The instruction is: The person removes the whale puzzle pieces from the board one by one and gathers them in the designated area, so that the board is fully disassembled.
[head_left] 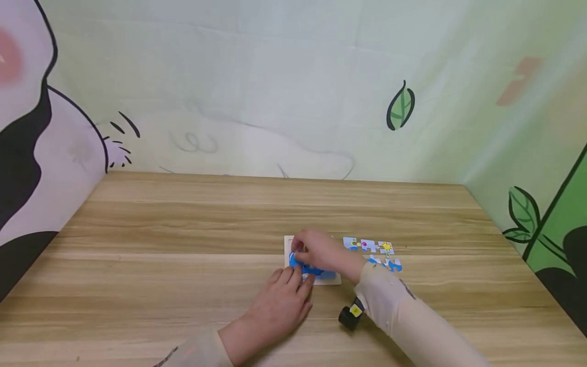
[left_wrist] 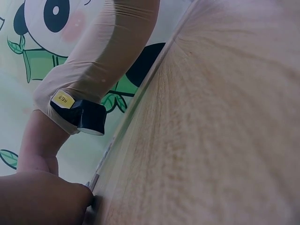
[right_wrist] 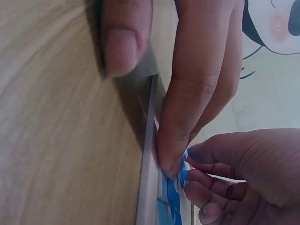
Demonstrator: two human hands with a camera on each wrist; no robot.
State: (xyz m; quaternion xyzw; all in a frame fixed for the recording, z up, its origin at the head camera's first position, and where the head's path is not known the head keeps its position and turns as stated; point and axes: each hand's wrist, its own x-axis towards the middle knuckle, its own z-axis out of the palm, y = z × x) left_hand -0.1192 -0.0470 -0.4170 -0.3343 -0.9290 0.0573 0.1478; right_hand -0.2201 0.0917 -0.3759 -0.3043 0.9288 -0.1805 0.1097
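A small jigsaw board with a pale frame [head_left: 337, 281] lies flat on the table, partly covered by both hands. Blue puzzle pieces [head_left: 315, 271] fill part of it. My left hand [head_left: 282, 300] rests its fairly straight fingertips on the board's near left part. Reaching over from the right, my right hand [head_left: 321, 250] pinches a blue puzzle piece [right_wrist: 183, 177] between thumb and fingers at the board's left side. In the right wrist view the left fingers [right_wrist: 197, 79] touch the pieces beside it. The left wrist view hides the board behind the left hand [left_wrist: 42, 199].
Loose puzzle pieces [head_left: 368, 245] with a sun and blue shapes lie right of the board, partly behind the right forearm. A black wrist camera [head_left: 350, 317] sits under the right wrist. The wooden table [head_left: 160, 285] meets a printed cloth wall [head_left: 257, 92] at the back.
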